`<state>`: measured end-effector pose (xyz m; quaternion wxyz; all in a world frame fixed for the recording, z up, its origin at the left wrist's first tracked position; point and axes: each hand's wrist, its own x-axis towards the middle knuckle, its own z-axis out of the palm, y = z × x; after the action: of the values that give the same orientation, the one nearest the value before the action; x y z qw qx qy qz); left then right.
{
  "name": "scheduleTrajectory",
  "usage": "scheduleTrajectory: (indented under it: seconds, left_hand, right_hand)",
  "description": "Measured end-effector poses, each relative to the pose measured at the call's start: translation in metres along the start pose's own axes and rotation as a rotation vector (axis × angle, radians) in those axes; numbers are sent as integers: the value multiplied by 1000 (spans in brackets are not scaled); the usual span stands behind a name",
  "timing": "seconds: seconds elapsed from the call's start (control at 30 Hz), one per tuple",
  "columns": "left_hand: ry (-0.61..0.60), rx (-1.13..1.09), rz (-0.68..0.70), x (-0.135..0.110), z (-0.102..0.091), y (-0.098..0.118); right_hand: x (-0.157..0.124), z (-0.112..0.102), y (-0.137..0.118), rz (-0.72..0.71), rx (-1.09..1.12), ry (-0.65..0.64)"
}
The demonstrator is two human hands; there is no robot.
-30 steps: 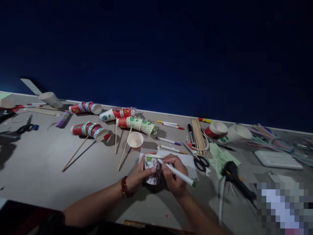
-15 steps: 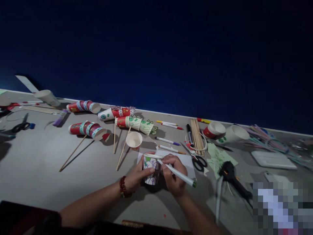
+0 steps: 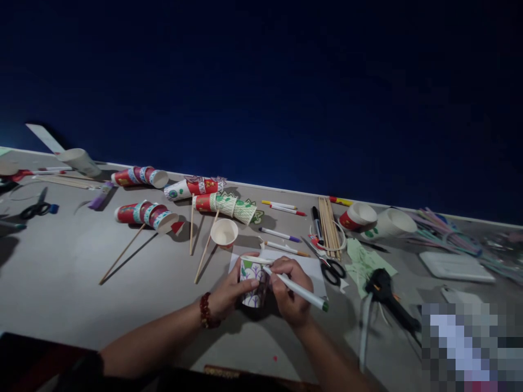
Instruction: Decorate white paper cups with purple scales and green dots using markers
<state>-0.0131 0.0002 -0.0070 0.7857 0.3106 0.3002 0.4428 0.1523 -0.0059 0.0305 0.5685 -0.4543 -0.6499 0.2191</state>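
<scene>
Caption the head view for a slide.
The left hand holds a patterned paper cup while the right hand holds a green-ended marker close to it, with black-handled scissors nearby.

Most fingers of the left hand [image 3: 225, 295] are hidden behind the patterned cup [image 3: 249, 295]. Tip contact between cup and pen [image 3: 301, 291] is indeterminable. Far right of the cup, a pixelated patch [image 3: 461, 343] masks its contents; far left, the frame crops a pale object [image 3: 8, 169].
</scene>
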Motion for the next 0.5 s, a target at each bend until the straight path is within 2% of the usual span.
scheduleTrajectory:
  seconds: [0.3,0.5]
  left_hand:
    - [-18,4,2,-1,2,3]
    - [17,-1,-3,0,2,2]
  right_hand:
    - [-1,0,3,1,47,-1]
    - [-3,1,5,5,84,2]
